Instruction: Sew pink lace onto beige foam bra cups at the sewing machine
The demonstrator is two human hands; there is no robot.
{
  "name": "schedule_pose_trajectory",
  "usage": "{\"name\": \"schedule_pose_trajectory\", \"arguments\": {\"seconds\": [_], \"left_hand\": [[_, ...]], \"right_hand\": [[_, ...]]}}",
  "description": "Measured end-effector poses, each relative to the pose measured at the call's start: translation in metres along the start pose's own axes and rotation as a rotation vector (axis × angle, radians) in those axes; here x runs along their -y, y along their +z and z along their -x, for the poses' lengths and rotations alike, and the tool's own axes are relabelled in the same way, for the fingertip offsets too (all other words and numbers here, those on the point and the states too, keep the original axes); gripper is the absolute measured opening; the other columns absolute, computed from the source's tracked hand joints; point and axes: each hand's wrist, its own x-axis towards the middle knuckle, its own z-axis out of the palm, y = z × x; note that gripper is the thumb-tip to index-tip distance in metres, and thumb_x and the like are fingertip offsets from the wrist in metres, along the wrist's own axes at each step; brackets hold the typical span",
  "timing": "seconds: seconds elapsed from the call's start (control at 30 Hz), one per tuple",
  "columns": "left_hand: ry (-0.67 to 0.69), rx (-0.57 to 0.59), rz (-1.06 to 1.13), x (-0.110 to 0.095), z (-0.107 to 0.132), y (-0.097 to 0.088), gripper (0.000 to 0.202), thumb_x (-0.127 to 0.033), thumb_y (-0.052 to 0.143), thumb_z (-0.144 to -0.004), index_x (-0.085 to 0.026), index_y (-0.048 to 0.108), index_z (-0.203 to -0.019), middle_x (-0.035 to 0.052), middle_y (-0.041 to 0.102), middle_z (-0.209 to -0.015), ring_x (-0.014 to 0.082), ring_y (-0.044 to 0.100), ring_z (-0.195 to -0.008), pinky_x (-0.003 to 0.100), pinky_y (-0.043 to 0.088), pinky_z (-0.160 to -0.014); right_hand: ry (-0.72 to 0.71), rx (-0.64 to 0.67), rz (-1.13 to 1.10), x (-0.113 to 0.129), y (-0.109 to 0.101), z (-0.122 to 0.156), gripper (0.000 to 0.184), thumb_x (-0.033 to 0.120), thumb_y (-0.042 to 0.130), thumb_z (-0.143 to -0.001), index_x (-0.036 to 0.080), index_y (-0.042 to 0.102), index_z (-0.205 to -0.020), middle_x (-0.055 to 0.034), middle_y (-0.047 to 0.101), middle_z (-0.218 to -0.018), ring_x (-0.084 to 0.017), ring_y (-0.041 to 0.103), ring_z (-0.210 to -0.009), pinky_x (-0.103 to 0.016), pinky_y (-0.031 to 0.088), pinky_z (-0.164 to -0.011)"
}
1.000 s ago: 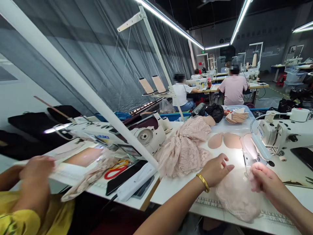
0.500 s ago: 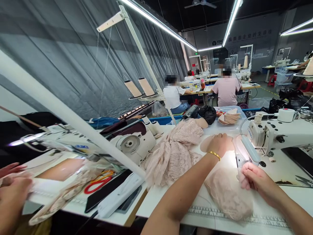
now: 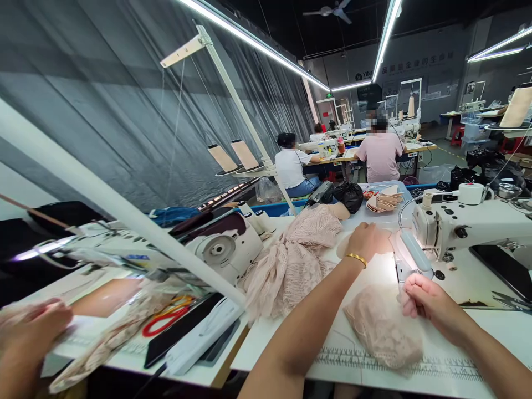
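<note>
My left hand (image 3: 361, 241), with a gold bangle at its wrist, rests over flat beige fabric pieces (image 3: 383, 242) left of the sewing machine's needle area. Its fingertips are mostly hidden, so whether it grips a piece does not show. Close in front of the white sewing machine (image 3: 474, 224), my right hand (image 3: 420, 296) has its fingers curled in a pinch. Whatever lies between them is too small to make out. A pale pink lace piece (image 3: 384, 330) lies on the table just left of and below that hand.
Bunched beige lace (image 3: 305, 249) lies left of my forearm. Thread snips (image 3: 513, 301) and a black phone (image 3: 501, 269) are at right. A clear bin (image 3: 401, 206) holds stacked beige pieces. At left, a co-worker's hand (image 3: 44, 327) is beside red-handled scissors (image 3: 166, 321) and another machine.
The view has shifted slightly, while both my hands stay at about the same spots by the machine. The co-worker's hand at left has moved a little to the right.
</note>
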Motion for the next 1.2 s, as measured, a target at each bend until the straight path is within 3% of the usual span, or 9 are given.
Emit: {"name": "schedule_pose_trajectory", "arguments": {"seconds": [0.27,0.43,0.6,0.7,0.83,0.93,1.07,1.13,1.2], "left_hand": [[-0.100,0.053,0.459,-0.002,0.085,-0.047,0.014,-0.026,0.063,-0.081,-0.018,0.063,-0.092,-0.0016,0.062,-0.077,0.0150,0.060,-0.070,0.023,0.049,-0.060],[-0.201,0.076,0.785,-0.020,0.131,-0.033,0.013,-0.025,0.066,-0.071,-0.019,0.058,-0.079,-0.0023,0.060,-0.077,0.0140,0.055,-0.072,0.023,0.047,-0.065],[-0.059,0.162,0.646,-0.031,0.135,-0.034,0.018,-0.027,0.070,-0.074,-0.020,0.063,-0.089,0.0030,0.068,-0.096,0.0214,0.062,-0.092,0.035,0.052,-0.086],[0.211,0.390,0.596,-0.026,0.120,-0.049,0.057,-0.036,0.084,-0.067,-0.022,0.063,-0.118,0.0092,0.063,-0.130,0.0288,0.056,-0.123,0.042,0.044,-0.107],[0.236,0.858,0.561,-0.013,0.096,-0.062,0.034,-0.035,0.078,-0.069,-0.021,0.065,-0.097,-0.0004,0.067,-0.090,0.0192,0.063,-0.083,0.028,0.049,-0.073],[0.216,0.625,0.471,-0.005,0.092,-0.066,0.015,-0.026,0.069,-0.074,-0.021,0.057,-0.081,-0.0057,0.056,-0.070,0.0119,0.051,-0.062,0.022,0.038,-0.056],[0.552,0.075,0.024,0.004,0.108,-0.063,0.009,-0.012,0.056,-0.085,-0.021,0.057,-0.083,-0.0017,0.060,-0.072,0.0149,0.052,-0.066,0.028,0.039,-0.065],[0.719,0.043,-0.218,0.006,0.118,-0.057,0.009,-0.015,0.055,-0.092,-0.021,0.059,-0.087,0.0017,0.064,-0.080,0.0184,0.057,-0.072,0.032,0.041,-0.071],[0.841,0.150,-0.325,0.003,0.123,-0.045,0.014,-0.030,0.064,-0.095,-0.020,0.059,-0.088,0.0034,0.067,-0.086,0.0210,0.060,-0.080,0.035,0.044,-0.077]], "right_hand": [[-0.043,0.021,-0.034,0.004,0.003,0.003,0.044,0.065,0.058,-0.095,0.021,0.061,-0.091,-0.0010,0.070,-0.082,-0.018,0.063,-0.072,-0.032,0.046,-0.069],[-0.111,0.030,0.046,0.007,0.004,0.010,0.049,0.071,0.060,-0.092,0.022,0.061,-0.094,-0.0015,0.069,-0.081,-0.020,0.064,-0.078,-0.033,0.047,-0.073],[-0.203,0.025,0.247,0.013,0.010,0.022,0.030,0.052,0.068,-0.094,0.023,0.063,-0.093,0.0001,0.065,-0.077,-0.021,0.063,-0.081,-0.034,0.046,-0.077],[-0.316,0.047,0.551,0.023,0.012,0.032,0.022,0.041,0.057,-0.102,0.025,0.062,-0.088,0.0002,0.064,-0.079,-0.020,0.060,-0.077,-0.032,0.045,-0.070],[-0.576,-0.032,0.843,0.038,0.012,0.044,0.016,0.029,0.052,-0.103,0.028,0.064,-0.093,0.0004,0.066,-0.078,-0.018,0.060,-0.070,-0.030,0.046,-0.062],[-0.874,-0.226,0.920,0.038,0.011,0.046,0.016,0.019,0.055,-0.101,0.031,0.063,-0.109,-0.0019,0.071,-0.088,-0.019,0.065,-0.074,-0.031,0.051,-0.066],[-1.079,-0.314,1.050,0.021,0.005,0.032,0.035,0.009,0.055,-0.097,0.032,0.062,-0.122,-0.0063,0.076,-0.106,-0.024,0.071,-0.093,-0.038,0.056,-0.083],[-1.026,-0.233,1.144,0.010,-0.007,0.021,0.035,0.008,0.049,-0.099,0.030,0.066,-0.120,-0.0078,0.077,-0.111,-0.024,0.072,-0.097,-0.039,0.057,-0.084],[-0.941,-0.105,1.221,0.003,-0.024,0.009,0.035,0.009,0.045,-0.099,0.029,0.070,-0.112,-0.0082,0.078,-0.111,-0.024,0.073,-0.096,-0.037,0.058,-0.080]]}}
